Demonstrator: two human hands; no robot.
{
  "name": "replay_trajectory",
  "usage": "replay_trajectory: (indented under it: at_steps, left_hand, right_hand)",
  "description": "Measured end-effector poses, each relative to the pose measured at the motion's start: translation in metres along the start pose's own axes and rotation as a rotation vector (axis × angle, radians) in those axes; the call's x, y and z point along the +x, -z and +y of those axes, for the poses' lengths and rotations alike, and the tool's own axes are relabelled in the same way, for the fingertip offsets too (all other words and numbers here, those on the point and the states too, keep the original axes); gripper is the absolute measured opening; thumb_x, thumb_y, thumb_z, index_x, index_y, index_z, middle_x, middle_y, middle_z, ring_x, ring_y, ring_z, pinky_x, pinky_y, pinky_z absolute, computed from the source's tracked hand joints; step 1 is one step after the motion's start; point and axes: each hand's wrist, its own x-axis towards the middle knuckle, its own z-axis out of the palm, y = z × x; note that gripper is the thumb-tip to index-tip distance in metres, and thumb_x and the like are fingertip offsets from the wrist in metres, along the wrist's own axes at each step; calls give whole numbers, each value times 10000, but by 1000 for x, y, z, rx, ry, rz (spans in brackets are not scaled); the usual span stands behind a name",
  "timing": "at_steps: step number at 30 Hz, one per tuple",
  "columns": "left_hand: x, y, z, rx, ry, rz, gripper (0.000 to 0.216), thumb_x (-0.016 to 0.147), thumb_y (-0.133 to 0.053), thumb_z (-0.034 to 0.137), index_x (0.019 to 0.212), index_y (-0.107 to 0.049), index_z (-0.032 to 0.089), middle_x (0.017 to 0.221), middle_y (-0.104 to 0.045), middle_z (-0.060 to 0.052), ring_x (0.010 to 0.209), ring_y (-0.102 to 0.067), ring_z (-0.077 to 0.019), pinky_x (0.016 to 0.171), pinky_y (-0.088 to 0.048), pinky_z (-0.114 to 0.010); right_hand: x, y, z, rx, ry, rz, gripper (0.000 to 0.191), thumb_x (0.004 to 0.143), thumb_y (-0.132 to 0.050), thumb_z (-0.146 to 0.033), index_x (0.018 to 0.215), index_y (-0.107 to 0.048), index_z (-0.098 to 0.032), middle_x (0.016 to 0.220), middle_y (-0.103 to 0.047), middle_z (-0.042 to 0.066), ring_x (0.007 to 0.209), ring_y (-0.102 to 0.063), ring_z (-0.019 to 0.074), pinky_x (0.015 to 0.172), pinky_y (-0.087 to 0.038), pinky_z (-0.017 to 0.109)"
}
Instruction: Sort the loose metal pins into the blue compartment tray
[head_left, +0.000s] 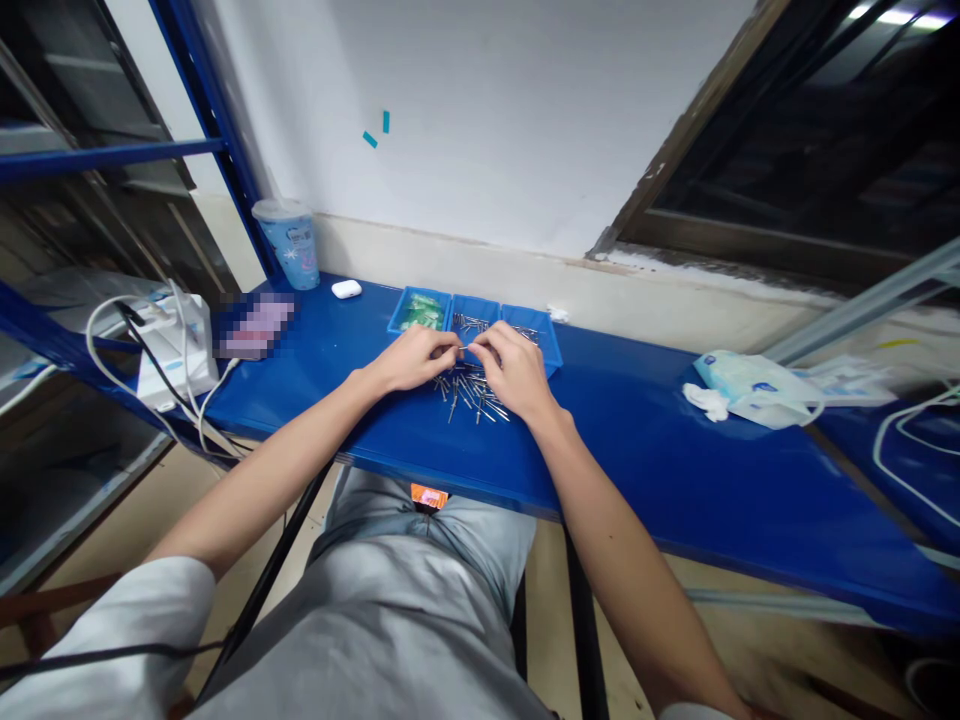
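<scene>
My left hand [417, 358] and my right hand [514, 366] meet above the blue table, fingers pinched close together. Between the fingertips runs a thin, small metal piece [465, 347]; its exact kind is too small to make out. Below the hands lies a loose pile of slender metal pins [471, 394]. Just behind them stand joined blue bins [441, 298]. The left compartment holds small green pieces [424, 312], while more metal pins [470, 323] lie in the middle one. My right hand partly covers the right compartment, which also has pins in it.
Left on the blue table [622, 440] are a lidded cup [298, 250], a white earbud case [346, 289], a blurred-out phone [259, 325] and a white power strip [176, 350] with cables. A tissue pack [757, 388] lies right. The wall [480, 130] rises behind.
</scene>
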Motion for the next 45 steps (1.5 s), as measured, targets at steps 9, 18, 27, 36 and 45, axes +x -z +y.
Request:
replay_trajectory:
  at_steps: [9, 18, 27, 36, 45]
  left_hand:
    - [0, -1, 0, 22, 4, 11, 284, 968, -483, 312, 857, -700, 166, 669, -642, -3, 603, -530, -141, 648, -369, -293]
    - [0, 0, 3, 24, -12, -20, 299, 980, -470, 317, 799, -656, 168, 644, -605, 0, 582, -485, -135, 627, -347, -291]
    - [0, 0, 3, 18, -8, -23, 295, 977, -468, 330, 811, -653, 170, 638, -584, 6, 586, -484, -137, 633, -338, -296]
    - [-1, 0, 3, 16, -15, -20, 281, 972, -473, 313, 803, -650, 176, 637, -592, 5, 584, -491, -139, 631, -351, -299]
    - [0, -2, 2, 17, -38, -22, 303, 988, -464, 322, 775, -624, 179, 632, -578, 9, 580, -484, -135, 625, -347, -300]
  right_hand:
    - [0, 2, 0, 23, -19, -109, 145, 1041, -562, -326, 1094, -658, -232, 1036, -736, 70, 891, -657, 232, 787, -435, 334]
    - [0, 2, -1, 11, -36, -160, 157, 1030, -592, -343, 1113, -648, -223, 973, -746, 55, 833, -660, 225, 744, -409, 322]
    - [0, 2, 1, 20, -43, -174, 141, 1022, -594, -325, 1123, -635, -235, 985, -753, 55, 842, -662, 229, 740, -406, 324]
    - [0, 2, -1, -2, -47, -221, 108, 1036, -563, -316, 1071, -634, -243, 937, -757, 48, 824, -672, 237, 727, -401, 328]
    - [0, 2, -1, -49, -75, -229, 195, 1066, -503, -325, 993, -658, -232, 923, -767, 60, 824, -689, 242, 721, -399, 330]
